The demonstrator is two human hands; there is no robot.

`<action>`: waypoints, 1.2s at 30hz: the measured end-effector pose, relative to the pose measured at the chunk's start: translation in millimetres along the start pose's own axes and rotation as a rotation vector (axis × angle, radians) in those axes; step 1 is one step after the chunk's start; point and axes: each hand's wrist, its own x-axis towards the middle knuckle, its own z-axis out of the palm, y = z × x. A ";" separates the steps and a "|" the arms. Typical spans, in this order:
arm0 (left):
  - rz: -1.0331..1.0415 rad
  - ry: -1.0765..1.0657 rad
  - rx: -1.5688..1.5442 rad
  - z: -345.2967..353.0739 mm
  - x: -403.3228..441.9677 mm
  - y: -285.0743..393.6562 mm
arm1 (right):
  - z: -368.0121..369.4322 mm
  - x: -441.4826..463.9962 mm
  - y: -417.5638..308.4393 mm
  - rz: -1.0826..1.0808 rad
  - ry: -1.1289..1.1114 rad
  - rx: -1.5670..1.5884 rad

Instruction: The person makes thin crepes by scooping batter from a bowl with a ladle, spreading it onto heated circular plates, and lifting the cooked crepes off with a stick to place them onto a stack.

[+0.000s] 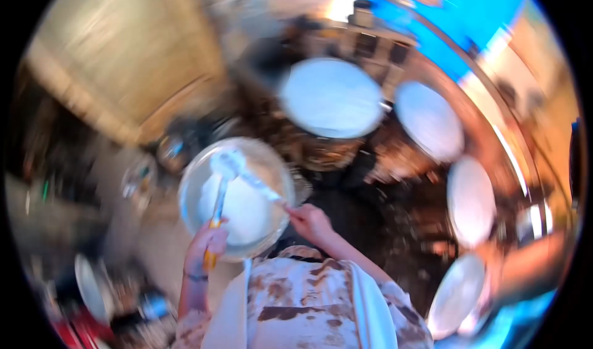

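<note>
In front of me is a wide, pale round basin point(188, 188) with a smooth white mass point(247, 216) inside. My left hand point(202, 245) is wrapped round the yellow handle of a narrow-bladed tool point(213, 241), which reaches up over the basin. My right hand point(311, 222), at the basin's right rim, is closed on the end of a long utensil coated in white point(256, 183). Its broad, spoon-like head meets the tip of the yellow-handled tool above the white mass. Blur hides the exact kind of both tools.
Several white round tops stand in an arc, among them a large one point(332, 99) ahead and others point(429, 120) point(471, 202) to the right. A beige panel point(130, 46) rises at the upper left. Blurred containers point(92, 287) sit at the lower left.
</note>
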 end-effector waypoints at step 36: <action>0.450 -2.081 1.407 462.9 90.6 -582.0 | -170.9 -426.7 26.0 0.691 2.548 0.520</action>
